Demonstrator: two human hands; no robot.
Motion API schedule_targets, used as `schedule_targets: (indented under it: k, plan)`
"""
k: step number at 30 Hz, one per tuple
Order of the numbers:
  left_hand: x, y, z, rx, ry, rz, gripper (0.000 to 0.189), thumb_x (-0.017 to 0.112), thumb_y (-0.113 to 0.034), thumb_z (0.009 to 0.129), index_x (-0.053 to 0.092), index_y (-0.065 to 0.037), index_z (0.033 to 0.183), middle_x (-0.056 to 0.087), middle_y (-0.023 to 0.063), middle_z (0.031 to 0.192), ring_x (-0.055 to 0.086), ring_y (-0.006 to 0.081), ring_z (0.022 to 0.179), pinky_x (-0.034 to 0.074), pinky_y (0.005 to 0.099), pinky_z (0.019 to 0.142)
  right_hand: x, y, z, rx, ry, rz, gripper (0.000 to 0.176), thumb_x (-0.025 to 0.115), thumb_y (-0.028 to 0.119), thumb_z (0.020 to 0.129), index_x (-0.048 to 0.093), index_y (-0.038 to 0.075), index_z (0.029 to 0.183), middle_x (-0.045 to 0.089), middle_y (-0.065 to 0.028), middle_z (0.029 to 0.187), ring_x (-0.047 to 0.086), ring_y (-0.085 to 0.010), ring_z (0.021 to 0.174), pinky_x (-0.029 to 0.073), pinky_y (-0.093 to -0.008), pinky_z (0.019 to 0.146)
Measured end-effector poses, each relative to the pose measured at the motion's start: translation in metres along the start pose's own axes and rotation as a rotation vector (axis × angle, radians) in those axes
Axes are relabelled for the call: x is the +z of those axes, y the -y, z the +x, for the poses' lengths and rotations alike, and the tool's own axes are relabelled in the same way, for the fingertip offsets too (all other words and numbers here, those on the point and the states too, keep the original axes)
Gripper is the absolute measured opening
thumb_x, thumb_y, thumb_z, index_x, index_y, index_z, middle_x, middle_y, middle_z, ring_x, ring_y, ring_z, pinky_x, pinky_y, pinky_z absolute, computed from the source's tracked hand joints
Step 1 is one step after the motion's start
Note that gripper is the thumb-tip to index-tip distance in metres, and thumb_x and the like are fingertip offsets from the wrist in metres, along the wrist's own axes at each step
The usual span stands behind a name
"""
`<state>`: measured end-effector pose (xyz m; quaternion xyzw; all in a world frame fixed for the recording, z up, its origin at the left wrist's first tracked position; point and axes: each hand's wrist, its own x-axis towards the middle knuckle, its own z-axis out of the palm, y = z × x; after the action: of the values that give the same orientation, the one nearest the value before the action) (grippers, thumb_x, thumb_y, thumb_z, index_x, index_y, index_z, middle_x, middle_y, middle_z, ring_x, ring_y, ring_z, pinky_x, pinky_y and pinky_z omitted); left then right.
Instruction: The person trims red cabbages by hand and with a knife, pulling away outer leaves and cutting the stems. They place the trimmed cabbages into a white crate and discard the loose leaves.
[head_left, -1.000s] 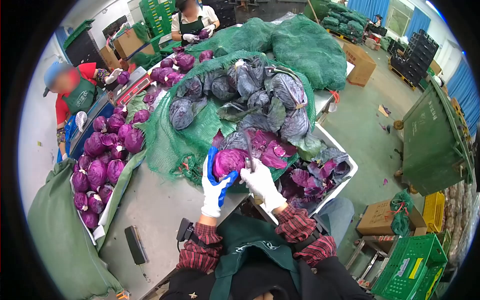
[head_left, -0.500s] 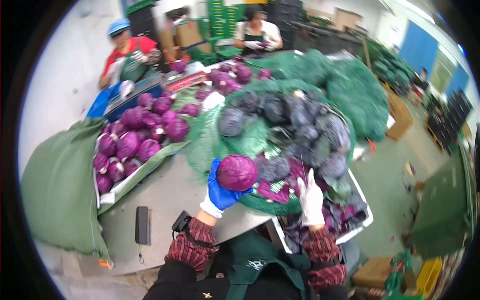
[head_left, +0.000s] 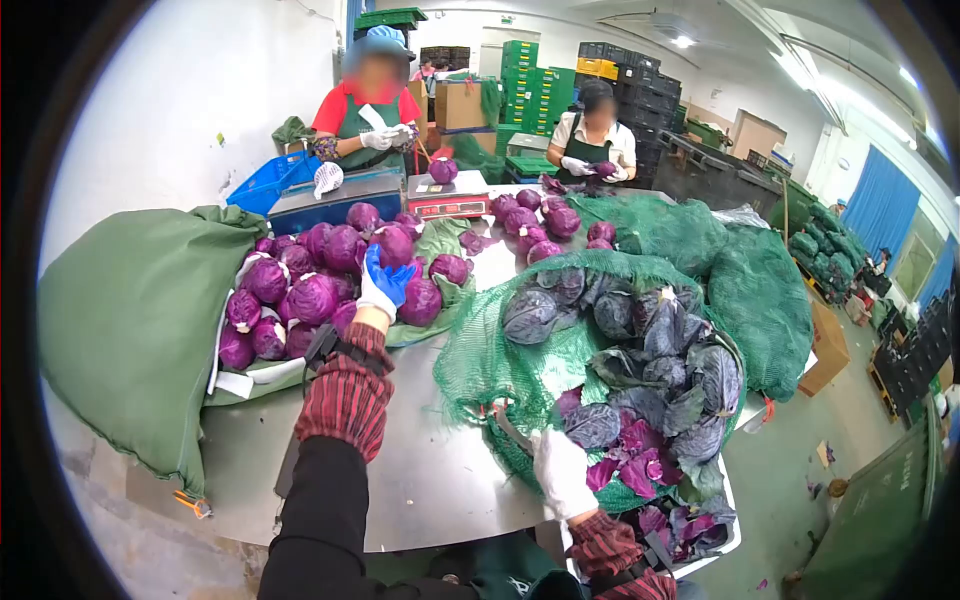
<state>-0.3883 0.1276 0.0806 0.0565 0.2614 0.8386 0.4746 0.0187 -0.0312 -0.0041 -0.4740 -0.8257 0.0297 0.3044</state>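
My left hand [head_left: 385,285], in a blue glove over a white one, is at the pile of trimmed red cabbages [head_left: 312,297]. Its fingers curve against the lower left side of a round red cabbage [head_left: 393,243] on top of the pile. My right hand [head_left: 562,470], in a white glove, is closed on a knife [head_left: 514,432] whose blade points up and left. The knife lies over the edge of a green mesh sack [head_left: 470,355]. Inside the sack are dull untrimmed red cabbages [head_left: 529,316] and loose purple leaves [head_left: 636,462].
A green cloth sack [head_left: 140,330] holds the trimmed pile on the metal table [head_left: 440,490]. Behind it stands a scale [head_left: 447,208] with a cabbage on it. Two people work across the table. A white crate [head_left: 733,530] with leaves is below my right hand.
My left hand has moved forward and left with the cabbage, from above the table to the pile. My right hand has lowered toward the near left edge of the mesh sack. My view has tilted up.
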Motion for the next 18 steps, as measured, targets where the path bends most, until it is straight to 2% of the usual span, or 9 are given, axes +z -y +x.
schedule_targets:
  k: [1,3,4,5,6,7,8,11,18]
  plan:
    - [-0.011,0.015,-0.020,0.075,0.190,0.132,0.063,0.052,-0.047,0.093,0.035,-0.012,0.143,0.046,0.0097,0.138,0.047,0.0273,0.126,0.046,0.0475,0.098,-0.005,0.005,-0.013,0.032,-0.060,0.048,0.022,0.059,0.024,0.090,0.056,0.008,0.076,0.057,-0.0108,0.060,0.059,-0.0317,0.052,0.047,-0.0410,0.049]
    - [-0.071,0.070,-0.009,0.096,0.345,0.514,0.040,0.052,-0.039,0.096,0.061,-0.010,0.123,0.065,0.0073,0.111,0.062,0.0215,0.094,0.051,0.0381,0.085,-0.007,0.007,-0.041,-0.073,0.089,-0.170,0.017,0.058,0.019,0.090,0.055,0.008,0.078,0.057,-0.0092,0.062,0.058,-0.0276,0.050,0.046,-0.0390,0.046]
    - [-0.018,0.065,-0.150,0.340,0.571,0.987,0.033,0.059,-0.029,0.093,0.065,-0.005,0.115,0.069,0.0064,0.100,0.063,0.0189,0.086,0.051,0.0333,0.083,0.005,0.003,-0.063,-0.160,0.070,-0.175,0.012,0.057,0.017,0.089,0.056,0.007,0.081,0.057,-0.0083,0.062,0.057,-0.0266,0.049,0.046,-0.0385,0.045]
    - [-0.046,0.086,-0.197,0.311,0.684,1.218,0.032,0.064,-0.021,0.087,0.064,-0.004,0.115,0.069,0.0093,0.101,0.063,0.0192,0.087,0.051,0.0327,0.083,0.018,-0.003,-0.086,-0.243,0.053,-0.173,0.009,0.057,0.014,0.088,0.058,0.006,0.085,0.056,-0.0073,0.062,0.057,-0.0256,0.048,0.045,-0.0380,0.045]
    - [-0.080,0.098,-0.231,0.416,1.079,1.432,0.033,0.068,-0.020,0.081,0.065,-0.007,0.112,0.067,0.0113,0.100,0.064,0.0221,0.086,0.051,0.0359,0.085,0.020,-0.011,-0.102,-0.263,0.124,-0.070,0.013,0.058,0.014,0.086,0.061,0.005,0.095,0.056,-0.0058,0.062,0.055,-0.0232,0.047,0.044,-0.0376,0.044]
    - [-0.073,0.094,-0.280,0.937,1.448,1.603,0.032,0.068,-0.022,0.080,0.066,-0.011,0.109,0.066,0.0110,0.099,0.065,0.0249,0.089,0.051,0.0406,0.086,0.049,-0.042,-0.132,-0.594,0.125,-0.526,0.039,0.050,0.018,0.091,0.053,0.000,0.125,0.051,-0.0027,0.073,0.057,-0.0132,0.058,0.046,-0.0279,0.048]
    - [-0.092,0.100,-0.308,0.671,1.577,1.750,0.031,0.067,-0.027,0.080,0.066,-0.012,0.108,0.064,0.0092,0.103,0.062,0.0275,0.096,0.049,0.0453,0.091,0.048,-0.043,-0.134,-0.517,0.124,-0.328,0.036,0.049,0.017,0.092,0.054,0.000,0.123,0.051,-0.0025,0.071,0.057,-0.0136,0.058,0.046,-0.0288,0.047]
    - [-0.121,0.105,-0.354,0.722,1.295,1.957,0.040,0.063,-0.033,0.084,0.062,-0.021,0.122,0.058,0.0131,0.119,0.053,0.0357,0.115,0.039,0.0537,0.101,0.024,-0.029,-0.127,-0.343,0.232,-0.100,0.031,0.049,0.016,0.093,0.055,0.002,0.120,0.051,-0.0027,0.068,0.057,-0.0149,0.056,0.045,-0.0306,0.045]
    - [-0.118,0.106,-0.354,0.745,1.331,2.085,0.043,0.063,-0.037,0.084,0.061,-0.026,0.126,0.057,0.0110,0.125,0.054,0.0346,0.117,0.041,0.0535,0.100,0.026,-0.022,-0.116,-0.259,0.155,0.071,0.038,0.056,0.019,0.090,0.054,0.001,0.123,0.052,-0.0055,0.059,0.055,-0.0198,0.046,0.043,-0.0362,0.039]
